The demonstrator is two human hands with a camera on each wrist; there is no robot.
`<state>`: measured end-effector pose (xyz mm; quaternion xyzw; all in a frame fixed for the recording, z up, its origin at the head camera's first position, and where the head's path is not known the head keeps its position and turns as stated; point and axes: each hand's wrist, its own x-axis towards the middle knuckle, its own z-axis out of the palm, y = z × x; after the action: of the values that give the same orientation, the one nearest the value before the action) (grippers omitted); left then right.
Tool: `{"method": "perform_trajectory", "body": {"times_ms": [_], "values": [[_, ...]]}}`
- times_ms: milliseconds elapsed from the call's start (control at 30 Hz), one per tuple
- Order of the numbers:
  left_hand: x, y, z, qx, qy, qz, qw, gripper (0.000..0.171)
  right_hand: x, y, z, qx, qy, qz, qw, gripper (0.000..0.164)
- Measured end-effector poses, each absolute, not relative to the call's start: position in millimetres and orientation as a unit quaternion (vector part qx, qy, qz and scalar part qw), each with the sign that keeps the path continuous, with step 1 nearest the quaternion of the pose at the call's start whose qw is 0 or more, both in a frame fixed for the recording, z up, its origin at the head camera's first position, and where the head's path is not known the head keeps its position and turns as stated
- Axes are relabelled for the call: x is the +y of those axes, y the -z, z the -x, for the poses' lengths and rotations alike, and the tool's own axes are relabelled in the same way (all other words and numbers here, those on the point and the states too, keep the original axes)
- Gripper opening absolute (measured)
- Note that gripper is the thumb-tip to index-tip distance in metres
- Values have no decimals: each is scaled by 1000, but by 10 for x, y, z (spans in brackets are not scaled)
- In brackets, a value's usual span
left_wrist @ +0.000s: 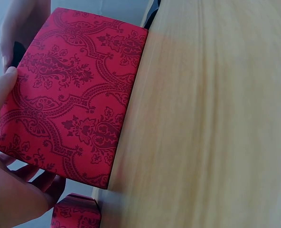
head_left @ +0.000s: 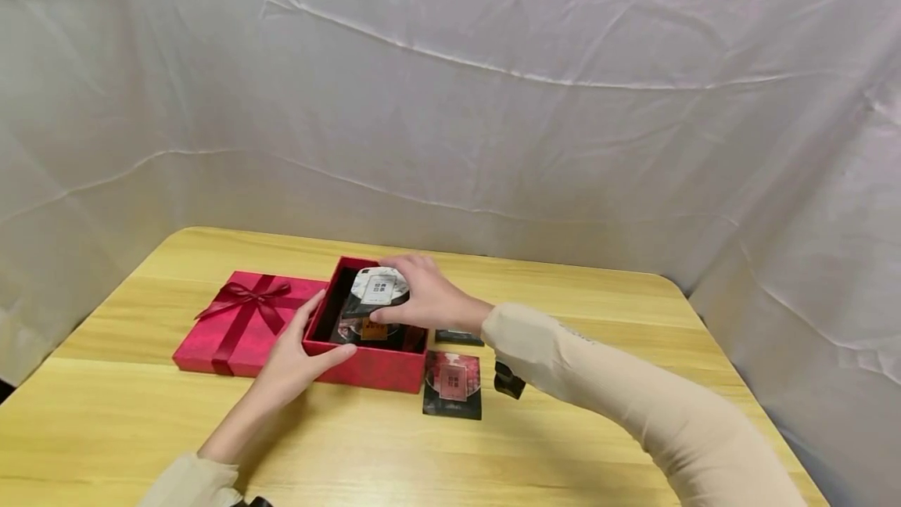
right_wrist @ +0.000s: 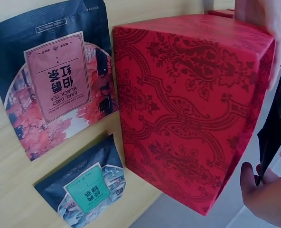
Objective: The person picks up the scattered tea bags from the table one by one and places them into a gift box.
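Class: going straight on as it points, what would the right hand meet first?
Past its packet, the right hand would probably meet the box's left wall; depth is unclear, so it may pass over.

Red box (head_left: 383,366): darker red floral pattern, dark inside, uncovered, sits upright near tabletop (head_left: 394,452) far edge, between far corners. White-and-black pouch (head_left: 375,289): pale label, dark characters, is held tilted over the box's opening.
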<state>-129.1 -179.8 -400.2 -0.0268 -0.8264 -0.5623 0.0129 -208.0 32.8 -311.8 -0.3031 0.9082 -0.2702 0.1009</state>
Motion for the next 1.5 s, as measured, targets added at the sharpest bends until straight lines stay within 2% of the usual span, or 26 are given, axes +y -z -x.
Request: {"method": "perform_trajectory", "body": {"times_ms": [1100,1300,1500], "values": [[-1785,3982,1292,-834,552,25,14,93,257,3325,2147,918,210,318,113,80],[-1785,3989,1291,-834,551,29,17,93,273,3311,2187,914,225,318,116,70],[-1782,3987,1296,-836,548,24,19,93,341,3262,2178,901,269,327,95,60]]}}
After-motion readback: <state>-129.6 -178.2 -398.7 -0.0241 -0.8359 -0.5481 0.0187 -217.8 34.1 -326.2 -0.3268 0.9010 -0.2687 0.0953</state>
